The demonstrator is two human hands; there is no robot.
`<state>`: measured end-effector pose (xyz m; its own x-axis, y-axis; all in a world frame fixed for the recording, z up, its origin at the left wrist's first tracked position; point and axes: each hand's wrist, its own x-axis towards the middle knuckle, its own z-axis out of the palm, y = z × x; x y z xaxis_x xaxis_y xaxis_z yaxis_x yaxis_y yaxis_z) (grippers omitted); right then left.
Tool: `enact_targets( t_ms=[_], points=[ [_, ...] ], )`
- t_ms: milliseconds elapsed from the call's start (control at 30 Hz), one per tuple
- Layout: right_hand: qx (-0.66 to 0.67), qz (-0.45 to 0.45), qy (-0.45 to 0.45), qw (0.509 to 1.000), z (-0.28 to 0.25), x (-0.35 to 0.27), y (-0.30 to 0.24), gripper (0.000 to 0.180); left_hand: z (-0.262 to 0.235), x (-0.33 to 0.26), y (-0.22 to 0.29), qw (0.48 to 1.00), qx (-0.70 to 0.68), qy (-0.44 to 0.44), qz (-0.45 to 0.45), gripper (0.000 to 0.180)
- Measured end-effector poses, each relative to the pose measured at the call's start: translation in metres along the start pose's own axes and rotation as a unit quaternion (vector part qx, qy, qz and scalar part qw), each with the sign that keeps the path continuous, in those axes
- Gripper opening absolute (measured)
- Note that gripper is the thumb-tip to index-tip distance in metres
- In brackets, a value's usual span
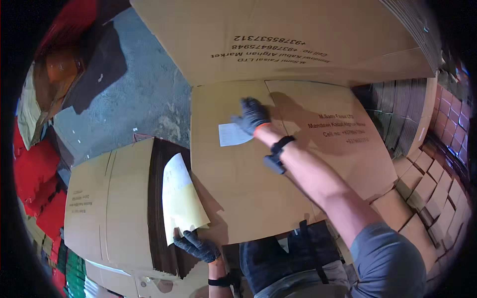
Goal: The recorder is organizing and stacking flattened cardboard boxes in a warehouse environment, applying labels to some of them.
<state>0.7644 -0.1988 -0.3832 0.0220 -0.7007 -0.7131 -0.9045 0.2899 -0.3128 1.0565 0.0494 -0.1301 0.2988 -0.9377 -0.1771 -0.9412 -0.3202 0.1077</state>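
Note:
My right hand [252, 116], in a dark grey glove, lies spread on a flat brown cardboard box [238, 198] and covers the right end of a white paper label [231, 135]. My arm reaches across the box from the lower right. My left hand [197, 245], also gloved, pinches the bottom edge of a curved label sheet [183, 198]. The upper part of that sheet is whitish, with faint print, and the lower part is pale yellow. It stands up between the big box and a stack of flat cartons [121, 208] at the left.
A raised cardboard panel [338, 44] with dark print stands behind the box. Brown bundles [432, 193] lie in rows at the right, beside stacked flat cardboard [392, 109]. Red material [39, 169] and a torn carton [54, 84] are at the far left, by the grey floor [134, 84].

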Motion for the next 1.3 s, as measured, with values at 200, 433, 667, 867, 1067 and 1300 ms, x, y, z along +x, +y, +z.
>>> enact_targets(
  t_ms=[200, 433, 667, 867, 1067, 1300],
  points=[
    [0.0, -0.044, 0.021, 0.999, 0.096, -0.029, -0.028, 0.089, 0.01, 0.02, 0.035, 0.992, -0.117, 0.041, 0.037, 0.039],
    [-0.128, 0.201, -0.133, 0.962, -0.04, -0.15, 0.227, 0.084, -0.025, 0.05, 0.092, 0.86, -0.415, 0.01, -0.295, 0.038],
    [-0.068, 0.092, -0.093, 0.989, -0.176, -0.387, 0.257, 0.08, -0.042, 0.067, 0.114, 0.8, -0.543, 0.039, -0.253, 0.041],
    [-0.146, -0.031, 0.127, 0.981, -0.244, -0.455, 0.215, 0.053, -0.077, 0.073, 0.151, 0.75, -0.609, 0.066, -0.251, 0.049],
    [-0.151, -0.034, 0.219, 0.963, -0.304, -0.369, 0.276, 0.045, -0.129, 0.039, 0.177, 0.723, -0.644, 0.168, -0.185, 0.058],
    [-0.077, -0.018, 0.328, 0.941, -0.474, -0.264, 0.309, 0.078, -0.196, -0.021, 0.186, 0.872, -0.389, 0.261, -0.141, 0.056]
  ],
)
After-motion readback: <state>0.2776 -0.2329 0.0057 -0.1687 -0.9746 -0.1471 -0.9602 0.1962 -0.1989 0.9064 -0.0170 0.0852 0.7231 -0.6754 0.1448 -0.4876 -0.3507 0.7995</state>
